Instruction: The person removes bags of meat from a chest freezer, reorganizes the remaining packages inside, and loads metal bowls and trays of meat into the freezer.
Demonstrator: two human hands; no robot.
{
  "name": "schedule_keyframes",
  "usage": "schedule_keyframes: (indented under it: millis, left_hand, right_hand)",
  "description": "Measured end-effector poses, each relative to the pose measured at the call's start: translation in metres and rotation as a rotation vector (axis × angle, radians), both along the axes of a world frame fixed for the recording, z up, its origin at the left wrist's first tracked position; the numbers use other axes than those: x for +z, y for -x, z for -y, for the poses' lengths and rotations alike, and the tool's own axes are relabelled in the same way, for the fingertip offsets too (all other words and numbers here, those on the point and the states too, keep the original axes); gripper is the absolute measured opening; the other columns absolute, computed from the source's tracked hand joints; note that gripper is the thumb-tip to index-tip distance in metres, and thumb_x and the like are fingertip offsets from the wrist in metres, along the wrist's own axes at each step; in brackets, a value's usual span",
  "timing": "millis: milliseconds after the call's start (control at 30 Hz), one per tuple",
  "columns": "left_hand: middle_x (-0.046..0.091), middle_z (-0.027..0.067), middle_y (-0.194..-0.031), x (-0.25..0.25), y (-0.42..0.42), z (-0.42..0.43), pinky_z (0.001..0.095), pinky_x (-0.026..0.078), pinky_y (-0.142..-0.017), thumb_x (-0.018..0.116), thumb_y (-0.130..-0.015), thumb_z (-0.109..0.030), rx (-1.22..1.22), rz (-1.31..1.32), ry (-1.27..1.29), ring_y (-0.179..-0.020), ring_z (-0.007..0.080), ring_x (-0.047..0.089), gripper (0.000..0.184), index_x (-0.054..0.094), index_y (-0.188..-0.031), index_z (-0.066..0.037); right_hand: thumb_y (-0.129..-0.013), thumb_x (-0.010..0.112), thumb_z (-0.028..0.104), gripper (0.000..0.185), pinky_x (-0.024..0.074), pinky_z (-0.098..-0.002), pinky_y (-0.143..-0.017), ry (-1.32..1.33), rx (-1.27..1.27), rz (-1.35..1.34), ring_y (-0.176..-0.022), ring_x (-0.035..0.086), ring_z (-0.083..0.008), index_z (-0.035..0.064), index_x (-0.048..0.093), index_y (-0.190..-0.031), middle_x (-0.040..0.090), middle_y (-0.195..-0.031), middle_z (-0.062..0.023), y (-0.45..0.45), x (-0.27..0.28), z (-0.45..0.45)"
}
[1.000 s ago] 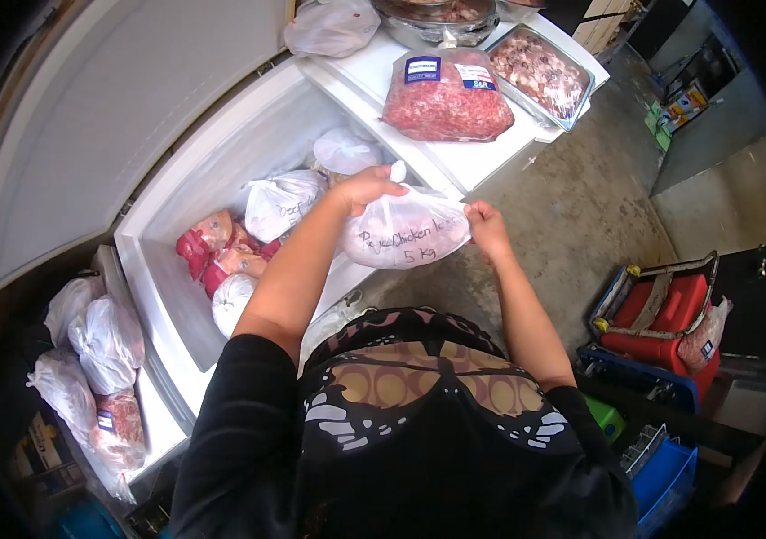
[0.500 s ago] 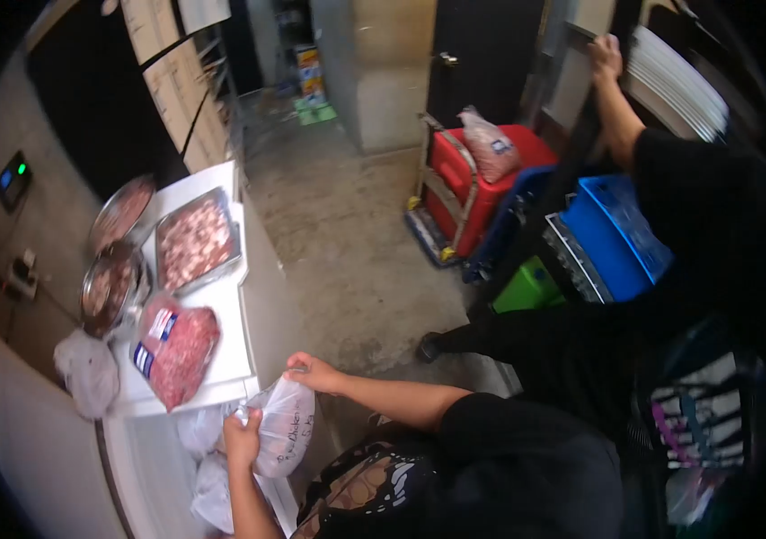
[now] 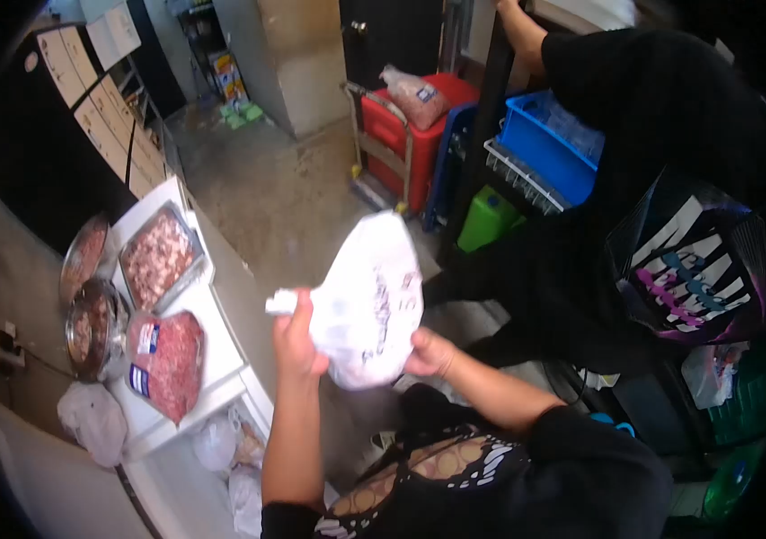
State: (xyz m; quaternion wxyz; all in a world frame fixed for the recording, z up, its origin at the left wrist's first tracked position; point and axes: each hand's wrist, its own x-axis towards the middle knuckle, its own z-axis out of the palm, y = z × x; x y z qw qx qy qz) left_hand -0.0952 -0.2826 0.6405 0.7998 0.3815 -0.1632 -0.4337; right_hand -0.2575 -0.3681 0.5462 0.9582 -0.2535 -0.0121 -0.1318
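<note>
- The white bag (image 3: 369,301) is in the air above the floor, beyond the right edge of the freezer top (image 3: 221,332); both hands carry it.
- The left hand (image 3: 297,337) has its grip closed near the gathered end (image 3: 280,302); the right hand (image 3: 430,352) pinches the lower right side, thumb in front.
- To hold it well, I think the right hand should support more from below, because the thin plastic may stretch or tear under a heavy load.
- The left grip should be firm at the gathered end, so that it does not open. The handwriting is too blurred to read fully.
- On the freezer top, the metal tray (image 3: 199,248) lies along the right edge, the two bowls (image 3: 95,332) at the left edge, and the red meat bag (image 3: 167,359) close to the near edge.
- Below that edge, other bags (image 3: 215,442) lie inside the open freezer.
- At the right, a co-worker (image 3: 661,117) and a patterned bag (image 3: 693,269) narrow the space, so a wide swing there could bump them.
- Farther away stand a red box (image 3: 381,135) and a blue crate (image 3: 549,151).
</note>
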Motion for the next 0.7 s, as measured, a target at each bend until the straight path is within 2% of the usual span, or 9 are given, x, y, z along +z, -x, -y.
schedule_keyframes:
  millis: [100,200,300,433,467,567,600,700]
  left_hand:
    - [0.056,0.0056,-0.089,0.012,0.003,0.016,0.0292,0.047,-0.073,0.049,-0.089,-0.01,-0.127,-0.003,0.15,-0.083,0.0144,0.056,0.011,0.05,-0.098,-0.002]
    - [0.054,0.0051,-0.093,0.038,0.02,0.024,0.0277,0.046,-0.074,0.053,-0.086,-0.008,-0.114,0.25,0.181,-0.085,0.0139,0.054,0.017,0.048,-0.102,-0.004]
    - [0.052,0.0046,-0.095,0.067,0.036,0.01,0.0263,0.045,-0.075,0.059,-0.081,-0.007,-0.07,0.807,-0.022,-0.086,0.0131,0.053,0.027,0.046,-0.104,-0.005]
    - [0.048,0.0086,-0.108,0.069,0.073,-0.014,0.0305,0.04,-0.086,0.067,-0.075,-0.013,0.253,1.514,-0.217,-0.097,0.017,0.049,0.049,0.041,-0.115,-0.005]
    - [0.045,0.0108,-0.115,0.069,0.087,-0.019,0.0329,0.036,-0.092,0.07,-0.072,-0.015,0.29,1.435,-0.225,-0.106,0.0199,0.045,0.059,0.038,-0.121,-0.003]
    - [0.043,0.0118,-0.12,0.044,0.1,-0.029,0.0339,0.036,-0.094,0.07,-0.072,-0.015,0.073,0.735,-0.129,-0.111,0.0216,0.044,0.065,0.033,-0.124,-0.001]
    - [0.04,0.0125,-0.123,0.04,0.103,-0.033,0.0346,0.035,-0.095,0.068,-0.071,-0.009,0.03,0.628,-0.138,-0.114,0.0221,0.041,0.07,0.028,-0.127,0.0]
    - [0.041,0.0122,-0.123,0.028,0.109,-0.037,0.0343,0.036,-0.095,0.068,-0.068,-0.005,0.058,0.479,-0.1,-0.114,0.022,0.042,0.076,0.023,-0.13,-0.001]
  right_hand:
    - [-0.065,0.075,0.039,0.088,0.0307,-0.0442,-0.1,0.059,-0.092,-0.013,-0.12,0.039,-0.0271,0.0027,0.031,-0.131,0.042,-0.13,-0.0114,0.015,0.03,0.002]
    - [-0.066,0.074,0.038,0.087,0.0319,-0.0442,-0.1,0.029,-0.127,0.015,-0.12,0.04,-0.0268,0.0028,0.028,-0.132,0.041,-0.13,-0.0116,0.021,0.052,0.0]
    - [-0.069,0.071,0.034,0.084,0.0334,-0.0442,-0.099,0.005,-0.083,0.073,-0.119,0.041,-0.0268,0.0033,0.026,-0.133,0.041,-0.13,-0.012,0.025,0.058,0.004]
    - [-0.072,0.068,0.027,0.075,0.0376,-0.0428,-0.096,0.033,-0.089,0.059,-0.116,0.044,-0.0259,0.003,0.028,-0.131,0.042,-0.127,-0.0127,0.039,0.065,0.007]
    - [-0.073,0.067,0.025,0.073,0.0387,-0.0424,-0.095,0.044,-0.087,0.047,-0.115,0.045,-0.0255,0.0027,0.028,-0.131,0.043,-0.126,-0.0129,0.042,0.068,0.009]
    - [-0.074,0.065,0.018,0.066,0.0413,-0.0404,-0.092,0.108,-0.114,0.024,-0.113,0.046,-0.0239,0.0017,0.03,-0.128,0.044,-0.124,-0.0126,0.046,0.077,0.007]
    - [-0.074,0.065,0.015,0.066,0.0407,-0.0395,-0.093,0.147,-0.096,0.015,-0.113,0.046,-0.0234,0.0014,0.03,-0.128,0.044,-0.124,-0.0123,0.05,0.081,0.006]
    - [-0.073,0.066,0.009,0.066,0.0387,-0.0366,-0.094,0.229,-0.04,-0.009,-0.113,0.046,-0.022,0.001,0.03,-0.128,0.044,-0.124,-0.0115,0.056,0.09,0.011]
